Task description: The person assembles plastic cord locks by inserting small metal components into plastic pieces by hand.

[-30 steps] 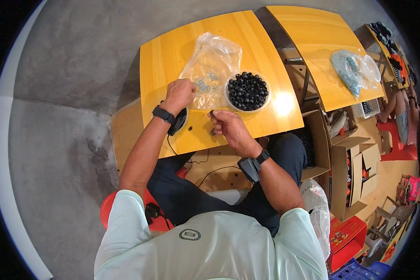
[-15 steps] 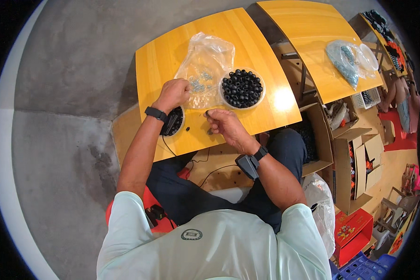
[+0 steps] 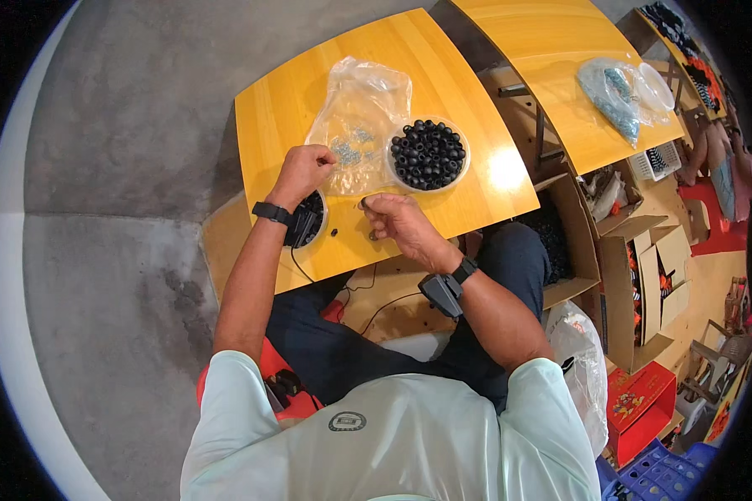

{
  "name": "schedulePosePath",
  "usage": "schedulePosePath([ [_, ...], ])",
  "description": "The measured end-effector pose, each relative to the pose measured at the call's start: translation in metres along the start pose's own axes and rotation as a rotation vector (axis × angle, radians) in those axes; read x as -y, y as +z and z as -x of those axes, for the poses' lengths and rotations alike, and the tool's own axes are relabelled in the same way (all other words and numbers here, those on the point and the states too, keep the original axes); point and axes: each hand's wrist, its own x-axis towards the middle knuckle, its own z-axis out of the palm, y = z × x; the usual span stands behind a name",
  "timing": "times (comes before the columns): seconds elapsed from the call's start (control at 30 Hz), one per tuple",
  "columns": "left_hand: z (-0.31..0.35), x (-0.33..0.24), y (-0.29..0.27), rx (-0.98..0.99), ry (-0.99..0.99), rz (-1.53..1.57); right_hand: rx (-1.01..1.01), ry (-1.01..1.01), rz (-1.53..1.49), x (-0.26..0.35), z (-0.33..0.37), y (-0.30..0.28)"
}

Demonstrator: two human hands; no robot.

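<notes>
My left hand (image 3: 302,174) is closed in a pinch at the near left edge of a clear plastic bag (image 3: 359,100) with small silvery metal pieces (image 3: 353,154) in it. Whatever its fingertips hold is too small to make out. My right hand (image 3: 399,224) is closed, pinching a small black piece (image 3: 363,203) between thumb and forefinger. Beyond it stands a round clear tub (image 3: 466,164) filled with round black hollow beads (image 3: 428,154). Partly hidden under my left wrist is a second tub (image 3: 322,229) of small black parts. One loose black part (image 3: 334,232) lies between my hands.
The yellow wooden table (image 3: 468,100) spans both hands' area. A second table (image 3: 543,50) to the right bears a bag of bluish pieces (image 3: 610,96). Open cardboard boxes (image 3: 581,242) stand on the floor at right. A dark cable (image 3: 302,265) hangs over the near table edge.
The table and things on it have shifted slightly left in view. My left hand's fingers have moved a little toward the bag's metal pieces. My right hand keeps its pinch.
</notes>
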Motion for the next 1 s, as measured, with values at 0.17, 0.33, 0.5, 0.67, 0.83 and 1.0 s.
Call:
schedulePosePath([
  [0.17,0.004,-0.006,-0.003,-0.044,-0.041,0.074,0.010,-0.009,-0.004,-0.003,-0.003,-0.004],
  [0.33,0.042,-0.053,-0.014,-0.031,-0.065,0.478,0.007,-0.061,-0.149,0.002,0.000,0.001],
  [0.5,0.069,-0.078,-0.009,-0.078,0.018,0.503,0.066,-0.095,-0.203,0.000,0.001,0.000],
  [0.67,0.076,-0.097,-0.010,-0.109,0.119,0.401,0.097,-0.105,-0.206,-0.004,0.000,0.000],
  [0.83,0.080,-0.103,-0.006,-0.137,0.159,0.322,0.059,-0.080,-0.114,-0.004,0.002,0.000],
  [1.0,0.086,-0.106,0.004,-0.184,0.176,0.224,0.081,-0.091,-0.150,-0.005,0.002,-0.002],
])
